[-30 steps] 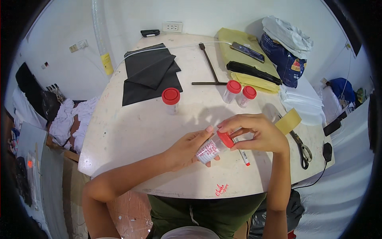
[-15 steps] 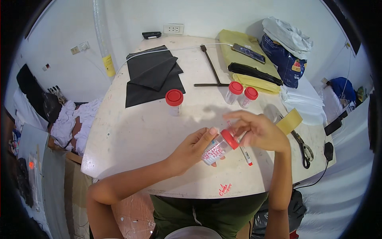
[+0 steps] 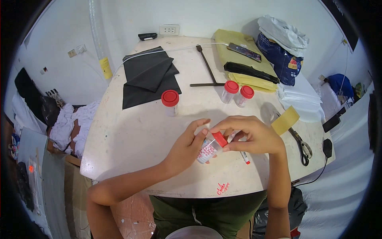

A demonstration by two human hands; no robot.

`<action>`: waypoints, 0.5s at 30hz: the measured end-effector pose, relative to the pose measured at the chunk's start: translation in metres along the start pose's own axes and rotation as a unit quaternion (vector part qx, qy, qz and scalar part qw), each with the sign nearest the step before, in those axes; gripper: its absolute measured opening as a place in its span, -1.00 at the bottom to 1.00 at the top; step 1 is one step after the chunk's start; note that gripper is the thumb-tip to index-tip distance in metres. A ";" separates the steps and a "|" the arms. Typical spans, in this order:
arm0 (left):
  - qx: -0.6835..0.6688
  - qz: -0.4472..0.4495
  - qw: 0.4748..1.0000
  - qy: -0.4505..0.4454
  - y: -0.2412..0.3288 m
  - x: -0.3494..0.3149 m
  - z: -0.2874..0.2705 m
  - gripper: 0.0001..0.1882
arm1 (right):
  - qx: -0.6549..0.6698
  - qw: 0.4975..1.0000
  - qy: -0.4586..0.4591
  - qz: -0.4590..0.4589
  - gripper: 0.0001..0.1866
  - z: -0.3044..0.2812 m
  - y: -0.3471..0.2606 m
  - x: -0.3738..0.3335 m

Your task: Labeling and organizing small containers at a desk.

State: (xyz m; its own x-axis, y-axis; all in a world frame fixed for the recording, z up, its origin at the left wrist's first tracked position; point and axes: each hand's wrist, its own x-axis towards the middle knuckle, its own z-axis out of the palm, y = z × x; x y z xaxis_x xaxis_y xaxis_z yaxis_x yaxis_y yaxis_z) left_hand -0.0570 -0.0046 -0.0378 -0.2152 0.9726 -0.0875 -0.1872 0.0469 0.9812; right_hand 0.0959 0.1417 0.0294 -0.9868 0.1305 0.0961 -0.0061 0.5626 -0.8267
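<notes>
Tilted over the near middle of the table is a clear plastic specimen cup (image 3: 206, 153) with red print on its side. My left hand (image 3: 184, 149) is wrapped round its body, the thumb along the near side and the index finger raised. My right hand (image 3: 256, 134) pinches the cup's red screw lid (image 3: 220, 139) between fingers and thumb. The lid sits on the cup. Beneath my right hand lies a white marker (image 3: 245, 157) with a red end, partly hidden. Three more red-lidded cups stand farther off: one cup (image 3: 170, 101) at left, a pair (image 3: 229, 91) at right.
Black folded sheets (image 3: 149, 75) lie at the far left and a black T-shaped bar (image 3: 209, 67) at the back. A phone (image 3: 244, 52) rests on yellow packaging (image 3: 223, 38). At right are a tape roll (image 3: 285, 120), scissors (image 3: 301, 147) and a white stack (image 3: 301, 101).
My right hand's fingers, lifted and blurred before, have closed on the red lid. The cup has moved slightly left, and my left index finger has risen. The whole view has shifted a little.
</notes>
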 end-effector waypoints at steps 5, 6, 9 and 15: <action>0.275 0.119 0.951 0.082 0.003 -0.010 -0.002 -0.44 | -0.012 0.999 0.034 0.019 -0.52 0.014 -0.001 0.004; 0.304 0.173 0.932 0.099 0.004 -0.011 -0.002 -0.37 | -0.030 0.998 0.055 0.005 -0.56 0.016 -0.003 0.005; 0.418 0.290 0.855 0.099 -0.003 -0.008 -0.012 -0.27 | -0.005 0.994 0.097 0.050 -0.61 0.028 -0.013 0.008; 0.517 0.288 0.797 0.121 -0.006 0.005 -0.023 -0.32 | 0.130 0.971 0.146 0.139 -0.60 0.036 0.007 0.016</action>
State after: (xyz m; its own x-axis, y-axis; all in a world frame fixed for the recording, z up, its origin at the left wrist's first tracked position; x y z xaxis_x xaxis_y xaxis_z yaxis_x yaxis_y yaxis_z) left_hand -0.0788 -0.0052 -0.0477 -0.1817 0.8342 0.5207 0.8724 -0.1077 0.4769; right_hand 0.0746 0.1183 0.0050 -0.8685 0.4949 -0.0292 0.1755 0.2519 -0.9517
